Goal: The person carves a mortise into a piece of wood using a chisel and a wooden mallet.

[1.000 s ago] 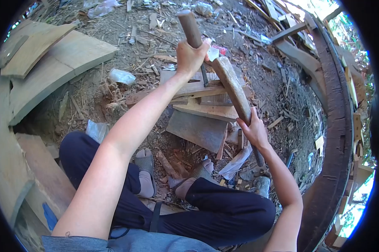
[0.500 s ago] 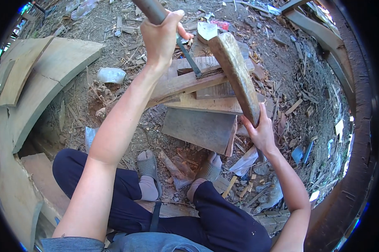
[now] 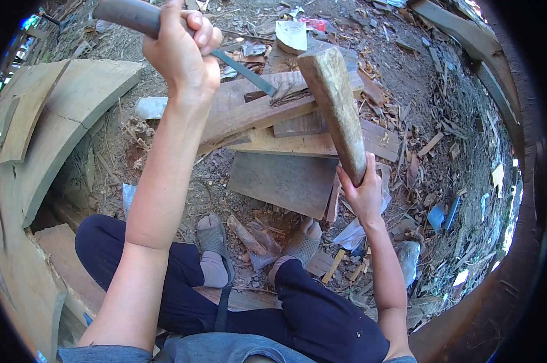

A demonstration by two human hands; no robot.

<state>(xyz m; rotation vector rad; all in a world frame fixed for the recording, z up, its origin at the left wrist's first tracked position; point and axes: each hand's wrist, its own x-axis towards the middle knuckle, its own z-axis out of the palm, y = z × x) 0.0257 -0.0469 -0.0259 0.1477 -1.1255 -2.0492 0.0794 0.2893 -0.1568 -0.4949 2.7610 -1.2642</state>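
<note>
My left hand (image 3: pixel 179 51) is raised at the upper left, fist closed around the round wooden handle of a chopping tool (image 3: pixel 128 15). Its dark flat blade (image 3: pixel 246 72) slants down to the right and its tip touches the stacked boards (image 3: pixel 285 115). My right hand (image 3: pixel 363 195) grips the lower end of a long, tapered piece of wood (image 3: pixel 337 109), which stands tilted with its upper end resting near the boards. I sit on the ground with my feet (image 3: pixel 216 239) just below the boards.
Curved wide planks (image 3: pixel 67 109) lie at the left. A flat grey board (image 3: pixel 282 181) sits in front of my feet. Wood chips, scraps and plastic litter (image 3: pixel 443 139) cover the dirt. A dark curved timber beam (image 3: pixel 497 66) runs along the right.
My left hand has lifted the tool's handle up and to the left. The wood piece in my right hand has stood more upright. The view has shifted downward.
</note>
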